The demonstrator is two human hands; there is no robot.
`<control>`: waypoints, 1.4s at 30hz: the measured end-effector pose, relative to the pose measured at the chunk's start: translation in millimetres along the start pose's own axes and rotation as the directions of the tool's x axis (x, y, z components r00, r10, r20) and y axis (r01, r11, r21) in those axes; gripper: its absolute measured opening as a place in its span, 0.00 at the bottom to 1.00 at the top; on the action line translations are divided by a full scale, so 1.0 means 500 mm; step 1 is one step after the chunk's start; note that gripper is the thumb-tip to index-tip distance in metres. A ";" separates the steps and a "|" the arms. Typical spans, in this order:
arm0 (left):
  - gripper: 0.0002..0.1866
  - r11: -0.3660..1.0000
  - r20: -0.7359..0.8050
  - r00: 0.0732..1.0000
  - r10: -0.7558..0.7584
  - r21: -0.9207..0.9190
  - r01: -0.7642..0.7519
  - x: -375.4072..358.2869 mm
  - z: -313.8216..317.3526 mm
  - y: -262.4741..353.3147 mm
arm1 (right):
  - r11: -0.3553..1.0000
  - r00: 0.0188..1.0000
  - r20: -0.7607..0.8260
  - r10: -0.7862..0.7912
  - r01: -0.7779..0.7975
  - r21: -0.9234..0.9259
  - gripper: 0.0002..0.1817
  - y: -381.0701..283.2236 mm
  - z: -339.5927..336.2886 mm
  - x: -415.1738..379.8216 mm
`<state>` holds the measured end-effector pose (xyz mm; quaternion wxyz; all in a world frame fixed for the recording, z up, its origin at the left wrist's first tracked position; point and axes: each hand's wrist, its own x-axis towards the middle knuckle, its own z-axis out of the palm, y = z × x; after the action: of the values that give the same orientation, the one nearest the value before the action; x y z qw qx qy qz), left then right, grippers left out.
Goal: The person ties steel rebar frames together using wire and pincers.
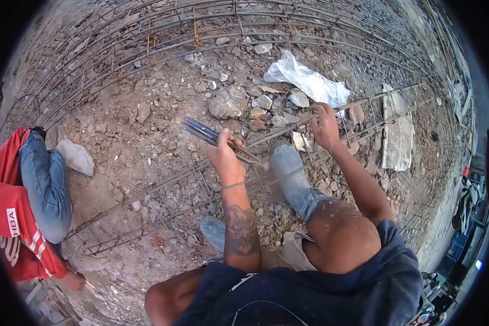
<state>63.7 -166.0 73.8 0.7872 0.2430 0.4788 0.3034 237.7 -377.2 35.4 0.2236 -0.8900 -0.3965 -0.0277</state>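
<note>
My left hand [226, 158] is closed around a pair of pincers with dark blue handles [200, 130]. The handles point up and left, and the head points right, close to the bars of a narrow rebar cage [277, 133]. This cage runs diagonally across the ground, from lower left to upper right. My right hand [325, 127] has its fingers curled at the cage's upper bar; whether a thin wire is also in them I cannot make out. Between my hands, my grey boot [288, 165] stands at the cage, partly behind its bars.
Another long rebar cage [195, 27] curves across the back. White plastic sheeting [307, 79], a flat pale board [397, 130] and rocks [226, 103] lie on the rough ground. At the left edge a person in a red top [16, 217] crouches beside the near cage.
</note>
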 end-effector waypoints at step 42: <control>0.13 0.457 0.380 0.888 -0.259 0.858 -0.234 0.096 0.143 -0.043 | 0.979 0.585 0.811 -0.011 -0.160 0.128 0.09 0.101 0.028 0.164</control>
<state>150.7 -153.7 60.6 0.6347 0.6773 0.3665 -0.0641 328.1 -344.2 22.5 0.1029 -0.7961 -0.4175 0.4258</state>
